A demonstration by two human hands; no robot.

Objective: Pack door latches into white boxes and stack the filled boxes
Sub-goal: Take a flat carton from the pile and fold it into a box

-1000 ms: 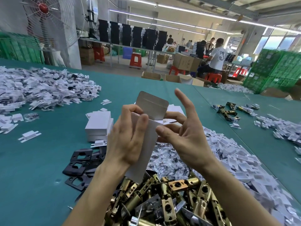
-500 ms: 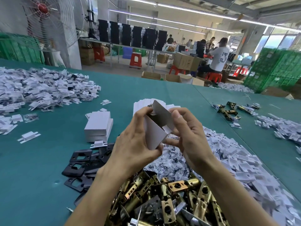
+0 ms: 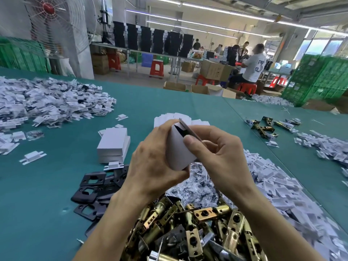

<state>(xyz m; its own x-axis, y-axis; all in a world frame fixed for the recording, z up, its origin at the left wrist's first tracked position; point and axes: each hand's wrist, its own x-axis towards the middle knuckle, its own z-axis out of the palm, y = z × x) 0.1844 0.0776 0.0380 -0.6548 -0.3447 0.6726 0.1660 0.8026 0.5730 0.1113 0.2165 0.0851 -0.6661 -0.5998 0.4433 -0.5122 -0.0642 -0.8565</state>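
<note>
A wide teal bench [image 3: 37,213] fills the view, with a broad drift of small white card pieces [image 3: 47,98] at its far left and another long drift [image 3: 282,194] running down the right side. At the near edge lies a heap of brass door latches [image 3: 203,228], and just left of it a scatter of black strike plates [image 3: 90,187] lies flat on the bench. Beyond the plates stand stacked white boxes [image 3: 113,146], closed, one upon another. Both forearms rise from the bottom of the view over the latch heap and meet above the middle of the bench. The left hand [image 3: 154,162] shows its back to the camera, its grip clamped round the body of a white box [image 3: 178,149] held in the air and tilted, open end up and away. The right hand [image 3: 220,153] comes in from the right with fingers curled, its grip pinched on the box's end flap [image 3: 190,129], thumb [image 3: 192,143] laid on the flap where it meets the box mouth. The flap stands partly folded over the dark opening; what lies inside cannot be told.
</note>
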